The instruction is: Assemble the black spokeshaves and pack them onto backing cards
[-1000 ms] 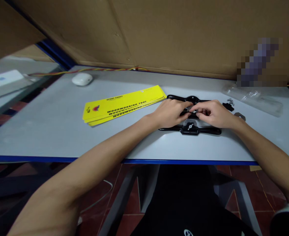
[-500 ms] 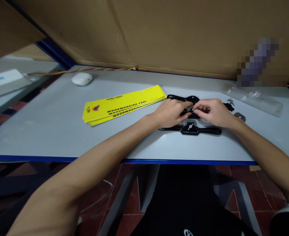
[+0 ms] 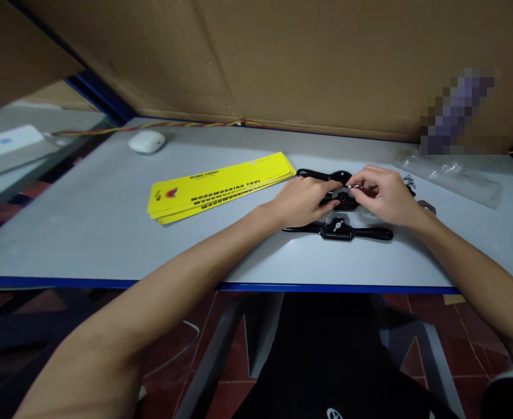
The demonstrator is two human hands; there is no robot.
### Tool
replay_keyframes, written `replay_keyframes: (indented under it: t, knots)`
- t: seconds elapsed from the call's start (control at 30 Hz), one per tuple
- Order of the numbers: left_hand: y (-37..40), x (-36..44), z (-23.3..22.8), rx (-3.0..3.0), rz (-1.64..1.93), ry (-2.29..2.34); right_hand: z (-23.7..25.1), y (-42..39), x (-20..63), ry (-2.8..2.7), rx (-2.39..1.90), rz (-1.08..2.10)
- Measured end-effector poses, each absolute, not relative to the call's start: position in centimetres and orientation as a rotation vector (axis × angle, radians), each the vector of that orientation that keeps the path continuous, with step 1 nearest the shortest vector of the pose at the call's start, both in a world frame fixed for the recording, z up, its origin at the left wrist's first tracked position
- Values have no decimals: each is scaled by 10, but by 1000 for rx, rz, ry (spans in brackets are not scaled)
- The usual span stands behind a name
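Note:
Three black spokeshave bodies appear to lie in a group, partly hidden by my hands. My left hand (image 3: pixel 302 201) has its thumb and fingers closed around the middle spokeshave (image 3: pixel 347 202), steadying it on the table. Just above that tool, my right hand (image 3: pixel 383 195) pinches a small silver screw (image 3: pixel 355 186) between thumb and fingertips. Nearer the table's front edge lies another spokeshave (image 3: pixel 337 234), with a silver thumbscrew in its middle. Behind my hands shows the handle of a further spokeshave (image 3: pixel 317 174). A grey metal blade (image 3: pixel 426 206) sits partly behind my right wrist.
Yellow printed cards (image 3: pixel 221 185) lie stacked left of my hands. Several loose silver screws (image 3: pixel 409 181) and clear plastic bags (image 3: pixel 457 177) are at the right. A white mouse-like object (image 3: pixel 147 141) stands at the back left, before a cardboard wall (image 3: pixel 304 70).
My right hand has risen slightly and moved right, away from the middle spokeshave, and the silver screw now shows in its fingers. My left hand has stayed in place.

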State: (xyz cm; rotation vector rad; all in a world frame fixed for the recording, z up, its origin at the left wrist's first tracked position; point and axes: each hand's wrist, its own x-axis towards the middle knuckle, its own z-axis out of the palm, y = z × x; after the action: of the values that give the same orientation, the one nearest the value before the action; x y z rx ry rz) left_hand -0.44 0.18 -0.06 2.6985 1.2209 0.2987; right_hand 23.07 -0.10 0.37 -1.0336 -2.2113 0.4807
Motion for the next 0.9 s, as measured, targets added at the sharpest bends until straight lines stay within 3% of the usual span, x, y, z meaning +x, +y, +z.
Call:
replay_keyframes:
  t: [0.9]
  knots:
    - [1, -3, 0, 2723, 263, 1220, 6, -8, 228, -2196, -1125, 706]
